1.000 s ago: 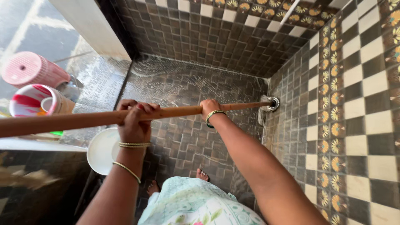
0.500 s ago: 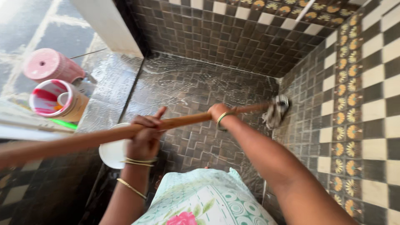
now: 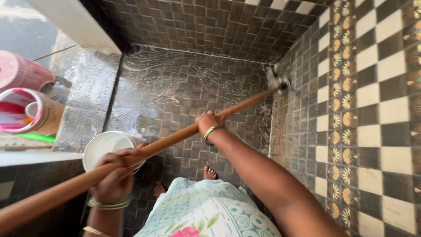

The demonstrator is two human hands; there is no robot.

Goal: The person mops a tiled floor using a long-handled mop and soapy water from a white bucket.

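Floor (image 3: 184, 96): we see small dark brown tiles, wet and soapy, with pale foam along its far edge.
White bucket (image 3: 105, 147): we find it at the floor's left edge, just below the ledge.
Ledge (image 3: 85, 105): we see a wet stone strip along the floor's left side.
Pink and white bucket (image 3: 24, 112): it lies on its side past the ledge's left edge, a small mug inside.
Pink stool (image 3: 19, 72): we see it tipped over, just behind that bucket.
Right wall (image 3: 372, 101): we note dark and cream checks with a column of flower tiles.

Wet tiled floor (image 3: 184, 96) — white bucket (image 3: 107, 147) on it.
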